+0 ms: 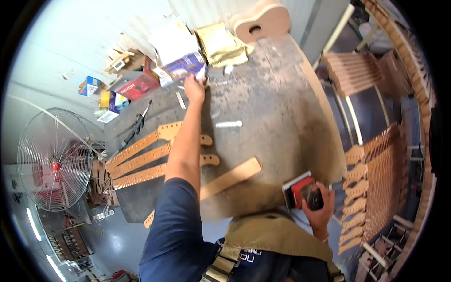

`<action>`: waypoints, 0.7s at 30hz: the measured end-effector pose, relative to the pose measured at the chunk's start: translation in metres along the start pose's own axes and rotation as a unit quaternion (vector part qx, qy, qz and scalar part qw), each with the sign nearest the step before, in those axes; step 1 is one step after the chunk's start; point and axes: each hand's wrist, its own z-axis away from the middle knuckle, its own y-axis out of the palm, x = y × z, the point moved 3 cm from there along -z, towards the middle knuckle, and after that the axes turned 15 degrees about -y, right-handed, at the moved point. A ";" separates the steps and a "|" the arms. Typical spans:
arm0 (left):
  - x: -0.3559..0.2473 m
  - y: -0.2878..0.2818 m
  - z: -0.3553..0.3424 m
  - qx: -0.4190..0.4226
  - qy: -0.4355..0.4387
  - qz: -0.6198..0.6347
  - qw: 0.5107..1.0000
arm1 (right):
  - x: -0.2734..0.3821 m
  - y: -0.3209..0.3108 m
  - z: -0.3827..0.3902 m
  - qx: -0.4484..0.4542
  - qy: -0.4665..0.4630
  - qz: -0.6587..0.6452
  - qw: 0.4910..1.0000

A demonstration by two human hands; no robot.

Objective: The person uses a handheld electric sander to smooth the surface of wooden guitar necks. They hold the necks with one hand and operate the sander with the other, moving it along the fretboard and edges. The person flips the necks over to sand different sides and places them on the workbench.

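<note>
One-handed hold: R hand [321,210] wrapped round red-black sander [299,191], by near-R edge of bench [270,108]; L hand [195,87], well apart, at purple box [181,68] (grip unclear), fwd-left of sander, long axis approx L-R.

The sander [304,191] is red and black; guitar necks [143,160] near the surface's [272,117] left edge are amber, cross-striped; the far-edge box [184,68] is purple.

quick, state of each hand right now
Left hand: at the purple box; open or closed cannot be told.
Right hand: closed, holding a red-and-black power tool.
</note>
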 end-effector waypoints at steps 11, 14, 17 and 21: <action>0.023 -0.213 0.275 0.313 -0.007 0.121 0.942 | 0.041 0.018 0.029 -0.016 -0.027 -0.023 0.999; 0.038 -0.236 0.325 0.310 -0.025 0.165 0.936 | 0.050 0.026 0.038 -0.007 -0.031 -0.041 0.999; 0.054 -0.238 0.350 0.304 -0.019 0.140 0.942 | 0.056 0.033 0.045 0.004 -0.034 -0.062 0.997; 0.051 -0.237 0.359 0.303 -0.020 0.106 0.947 | 0.064 0.037 0.053 0.016 -0.037 -0.067 0.997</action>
